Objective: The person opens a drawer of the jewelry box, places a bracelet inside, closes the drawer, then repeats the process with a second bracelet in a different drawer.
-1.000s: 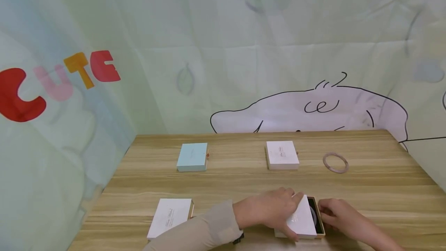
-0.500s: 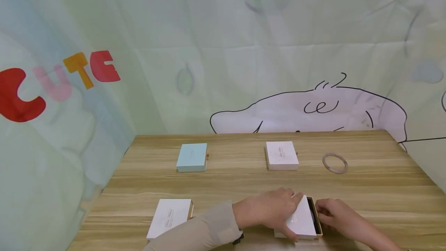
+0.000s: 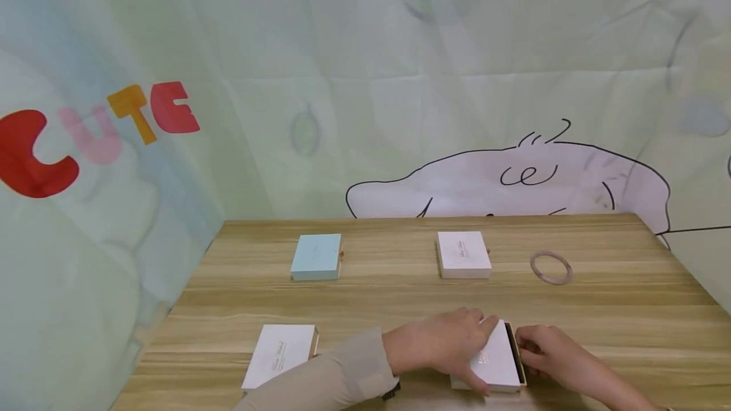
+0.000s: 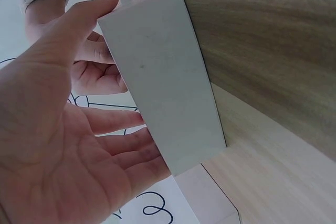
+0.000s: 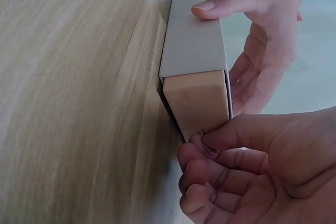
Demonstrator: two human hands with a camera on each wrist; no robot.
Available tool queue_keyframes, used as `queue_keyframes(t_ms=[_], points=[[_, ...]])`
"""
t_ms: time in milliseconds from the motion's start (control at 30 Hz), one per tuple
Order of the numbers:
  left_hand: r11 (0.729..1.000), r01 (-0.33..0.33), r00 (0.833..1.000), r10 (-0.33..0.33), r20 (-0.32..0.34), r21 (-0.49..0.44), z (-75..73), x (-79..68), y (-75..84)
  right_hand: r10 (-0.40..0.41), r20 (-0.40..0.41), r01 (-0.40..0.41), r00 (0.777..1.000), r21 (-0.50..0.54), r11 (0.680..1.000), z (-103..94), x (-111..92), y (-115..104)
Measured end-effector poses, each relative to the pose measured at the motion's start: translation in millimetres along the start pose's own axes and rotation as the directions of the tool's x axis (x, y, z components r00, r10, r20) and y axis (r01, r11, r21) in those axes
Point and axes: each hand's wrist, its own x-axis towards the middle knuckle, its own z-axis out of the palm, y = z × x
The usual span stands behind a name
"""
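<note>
Near the front edge lies a white drawer box [image 3: 495, 360], its drawer [image 3: 516, 354] standing out a little on the right. My left hand [image 3: 445, 344] grips the box's outer sleeve [image 4: 163, 82], thumb on the near side and fingers on the far side. At the drawer's end my right hand [image 3: 556, 357] pinches with thumb and forefinger; the right wrist view shows the tan drawer front [image 5: 197, 100] there. What exactly sits between these fingertips is mostly hidden. Inside the drawer only a dark strip shows.
A pale pink bangle [image 3: 551, 267] lies at the back right of the wooden table [image 3: 388, 297]. Behind the left hand is another white box [image 3: 464, 254]; a light blue box [image 3: 316, 257] lies further left. The left forearm partly covers a third white box [image 3: 281, 355].
The drawer has slid left into the sleeve with my right hand following it. A dark ring seen in it a second ago is now out of sight. My left hand stays in place.
</note>
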Motion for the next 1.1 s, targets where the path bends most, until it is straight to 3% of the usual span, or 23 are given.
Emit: queue_keyframes(t_ms=[1100], points=[[1.000, -0.014, 1.000, 0.014, -0.010, -0.018, -0.5, -1.3, -0.8, -0.054, 0.020, 0.053, 0.998, 0.044, 0.998, 3.1, 6.8, -2.6]])
